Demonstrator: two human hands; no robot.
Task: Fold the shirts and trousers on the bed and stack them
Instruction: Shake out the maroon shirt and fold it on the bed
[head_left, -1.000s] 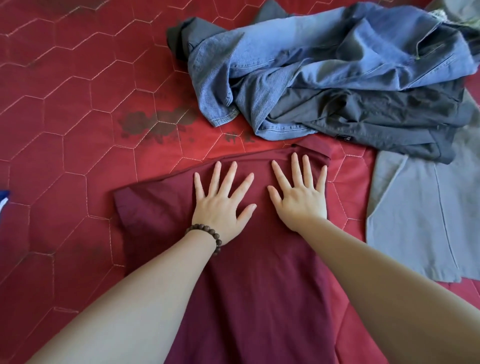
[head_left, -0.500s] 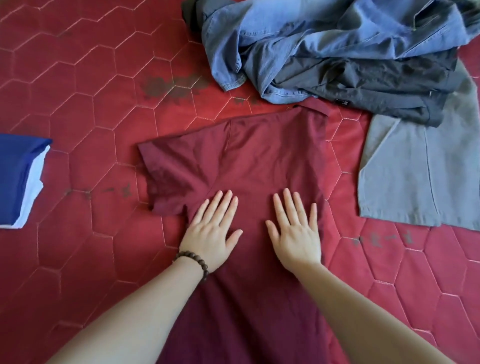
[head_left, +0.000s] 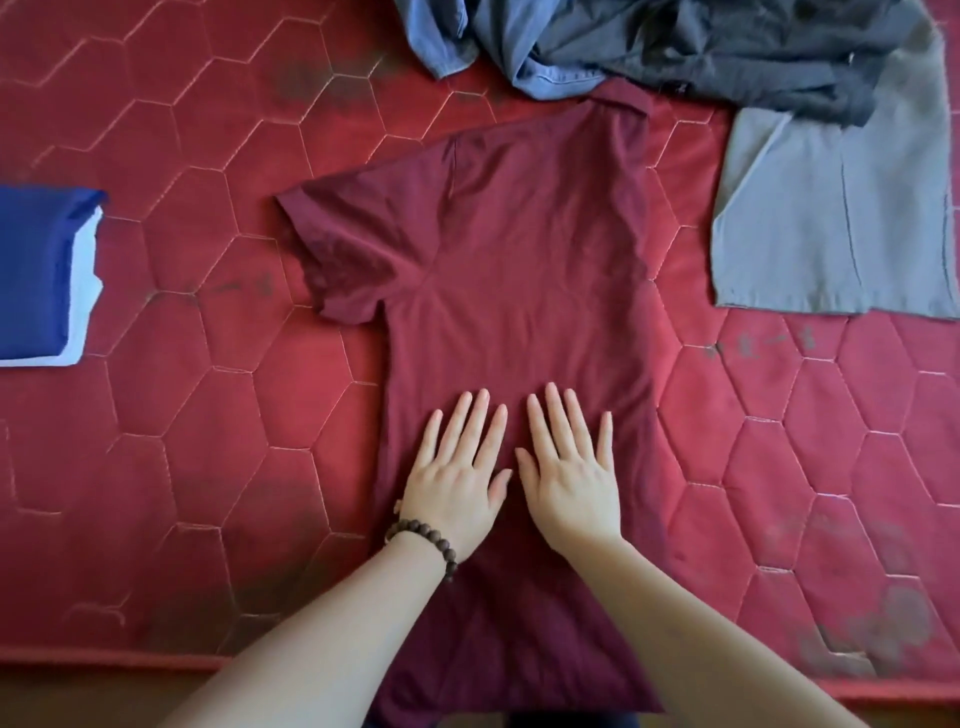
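A maroon shirt (head_left: 519, 249) lies folded lengthwise on the red quilted bed (head_left: 208, 415), one short sleeve sticking out to the left and the collar at the far end. My left hand (head_left: 457, 473), with a bead bracelet at the wrist, lies flat on the shirt's lower half. Right beside it, my right hand (head_left: 569, 467) presses flat on the same cloth, fingers straight. The shirt's hem hangs over the bed's near edge.
A folded blue and white garment (head_left: 41, 275) sits at the left edge. A heap of blue denim (head_left: 524, 41) and dark grey clothes (head_left: 753, 57) lies at the far side. A light grey garment (head_left: 831, 218) lies flat at the right. The bed's front edge (head_left: 130, 660) runs along the bottom.
Both flat hands have slid from the shirt's chest down toward its hem, moving closer together. The view has shifted back, bringing the blue folded garment and the bed's edge into sight.
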